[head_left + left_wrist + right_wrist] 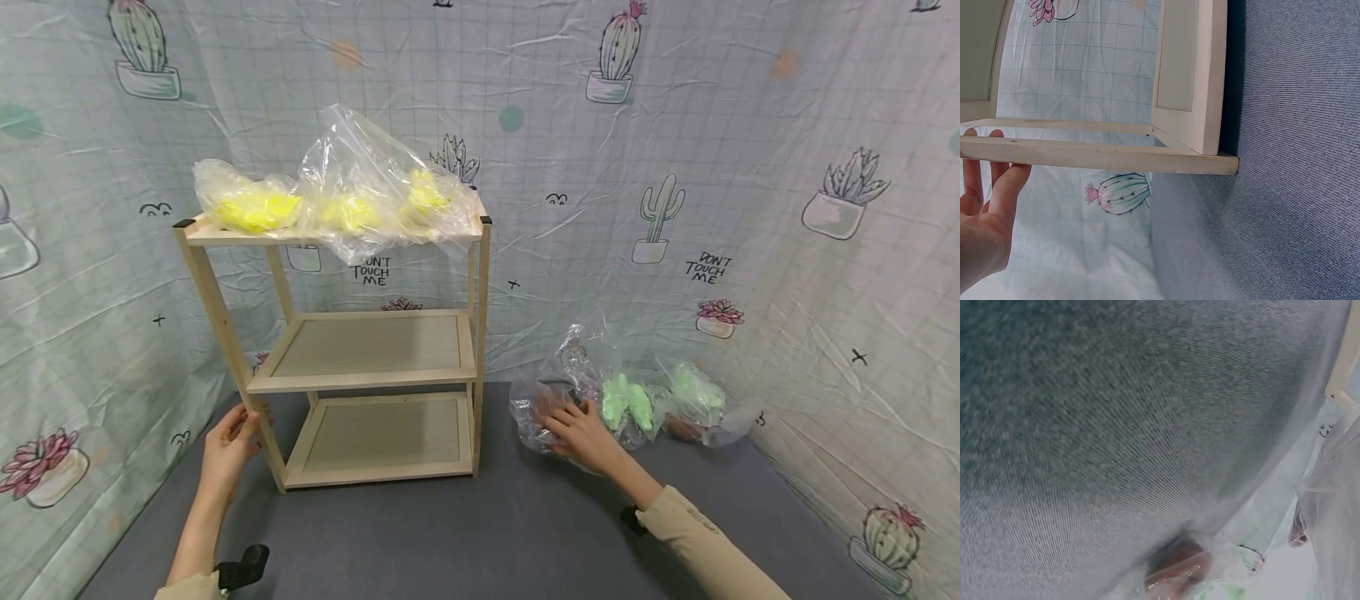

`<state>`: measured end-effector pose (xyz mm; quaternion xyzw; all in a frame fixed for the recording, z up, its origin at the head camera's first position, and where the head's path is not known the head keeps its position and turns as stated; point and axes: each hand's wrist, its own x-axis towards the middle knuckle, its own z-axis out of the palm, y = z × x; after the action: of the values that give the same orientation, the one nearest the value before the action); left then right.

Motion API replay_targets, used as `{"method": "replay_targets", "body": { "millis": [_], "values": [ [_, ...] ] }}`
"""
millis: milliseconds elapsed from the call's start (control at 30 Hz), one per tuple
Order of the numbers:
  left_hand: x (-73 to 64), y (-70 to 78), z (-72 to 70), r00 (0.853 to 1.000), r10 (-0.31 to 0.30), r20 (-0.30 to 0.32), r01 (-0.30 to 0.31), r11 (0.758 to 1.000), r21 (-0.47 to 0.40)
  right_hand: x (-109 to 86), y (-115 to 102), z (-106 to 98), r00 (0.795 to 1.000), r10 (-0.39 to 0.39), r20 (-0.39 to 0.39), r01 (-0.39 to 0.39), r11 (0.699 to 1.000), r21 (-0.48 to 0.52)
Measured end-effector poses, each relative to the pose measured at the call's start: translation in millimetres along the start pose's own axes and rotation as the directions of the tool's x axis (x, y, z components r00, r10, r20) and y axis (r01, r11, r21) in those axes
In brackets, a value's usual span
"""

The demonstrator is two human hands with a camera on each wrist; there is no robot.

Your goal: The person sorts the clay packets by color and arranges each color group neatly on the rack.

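A light wooden shelf rack (pixel 360 384) with three tiers stands on the grey table. My left hand (pixel 231 433) holds its front left post, and in the left wrist view the fingers (pixel 1005 187) reach around the post (pixel 1104 155). To the right of the rack, my right hand (pixel 581 432) grips a clear plastic bag (pixel 527 421) with something brownish inside, partly hidden by the fingers. The right wrist view shows clear plastic (pixel 1338 506) close to the camera, but not the hand itself.
Clear bags with yellow contents (pixel 258 212) lie on the top tier. Beside my right hand are more clear bags with pale green contents (pixel 628 402) and a brown item (pixel 684 428). A cactus-print sheet (pixel 555 283) hangs behind the table (pixel 420 542).
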<state>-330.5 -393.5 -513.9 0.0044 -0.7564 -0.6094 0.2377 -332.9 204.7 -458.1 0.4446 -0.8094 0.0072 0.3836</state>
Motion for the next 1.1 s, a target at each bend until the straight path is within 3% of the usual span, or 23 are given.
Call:
{"method": "replay_targets", "body": {
  "millis": [500, 700, 1100],
  "values": [
    [3.8, -4.3, -0.1, 1.000, -0.003, 0.001, 0.003, 0.999, 0.040, 11.7, -1.6, -45.3, 0.998, -0.011, -0.054, 0.010, 1.000, -0.019],
    [2.8, -1.2, 0.1, 1.000, -0.011, -0.005, 0.012, 0.999, 0.043, 23.6, -4.6, -71.2, 0.997, -0.024, -0.077, 0.020, 0.998, -0.055],
    [4.1, -4.9, -0.7, 1.000, -0.026, -0.015, 0.027, 0.996, 0.083, 49.4, -16.8, -117.6, 0.985, -0.069, -0.158, 0.066, 0.998, -0.023]
  ]
}}
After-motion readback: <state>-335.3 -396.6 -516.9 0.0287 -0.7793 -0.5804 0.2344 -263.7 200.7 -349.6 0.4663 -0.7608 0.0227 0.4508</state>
